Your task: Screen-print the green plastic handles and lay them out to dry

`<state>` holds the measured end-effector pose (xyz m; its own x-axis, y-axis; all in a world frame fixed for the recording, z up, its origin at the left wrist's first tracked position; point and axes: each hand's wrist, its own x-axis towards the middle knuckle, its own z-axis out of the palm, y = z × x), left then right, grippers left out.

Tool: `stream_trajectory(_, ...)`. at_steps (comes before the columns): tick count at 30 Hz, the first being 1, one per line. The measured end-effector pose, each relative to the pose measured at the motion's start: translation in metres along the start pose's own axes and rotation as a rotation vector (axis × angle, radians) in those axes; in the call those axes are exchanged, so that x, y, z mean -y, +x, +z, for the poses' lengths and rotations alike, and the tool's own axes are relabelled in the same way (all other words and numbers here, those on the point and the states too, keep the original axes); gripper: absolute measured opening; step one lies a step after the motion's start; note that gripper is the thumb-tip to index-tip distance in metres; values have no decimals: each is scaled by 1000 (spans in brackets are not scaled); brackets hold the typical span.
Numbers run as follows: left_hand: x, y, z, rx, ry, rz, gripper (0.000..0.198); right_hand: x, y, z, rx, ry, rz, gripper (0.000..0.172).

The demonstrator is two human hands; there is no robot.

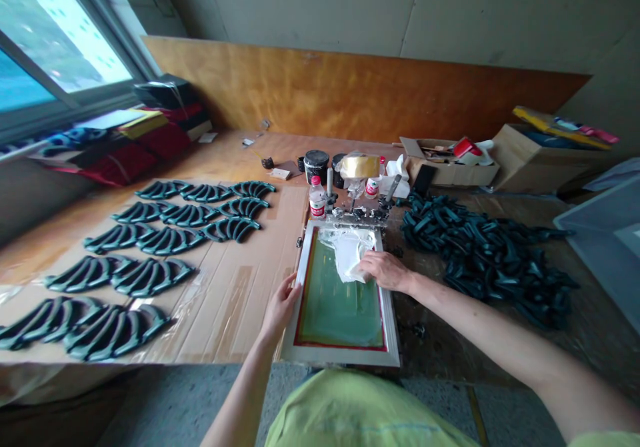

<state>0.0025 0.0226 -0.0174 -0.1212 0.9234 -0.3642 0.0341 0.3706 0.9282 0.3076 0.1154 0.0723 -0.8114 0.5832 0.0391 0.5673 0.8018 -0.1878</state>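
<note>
A printing screen frame [303,355] with a green mesh and red border lies on the wooden table in front of me. My left hand [281,301] grips its left edge. My right hand [385,270] presses a crumpled white cloth [348,250] onto the upper part of the mesh. The frame's far end sits in a metal hinge clamp [360,215].
Rows of dark green curved parts [150,237] lie on cardboard at the left. A big pile of the same parts [480,253] is heaped at the right. Ink tubs [316,161], small bottles [317,200] and cardboard boxes [450,167] stand behind the frame. A grey bin [607,240] sits far right.
</note>
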Motion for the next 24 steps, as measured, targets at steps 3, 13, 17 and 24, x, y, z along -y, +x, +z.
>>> stream_trajectory(3, -3, -1, 1, 18, -37, -14, 77, -5, 3, -5, 2, 47, 16, 24)
stream_trajectory(13, -18, -11, 3, -6, -103, -48, 79, 17, -4, 19, -155, 32, 60, 23)
stream_trajectory(17, -41, -21, 0, 14, -133, -63, 89, -6, 34, -14, -217, 81, 253, 33)
stream_trajectory(24, -117, -28, -19, -3, -51, 125, 59, -60, 38, -44, -476, 38, 621, 47)
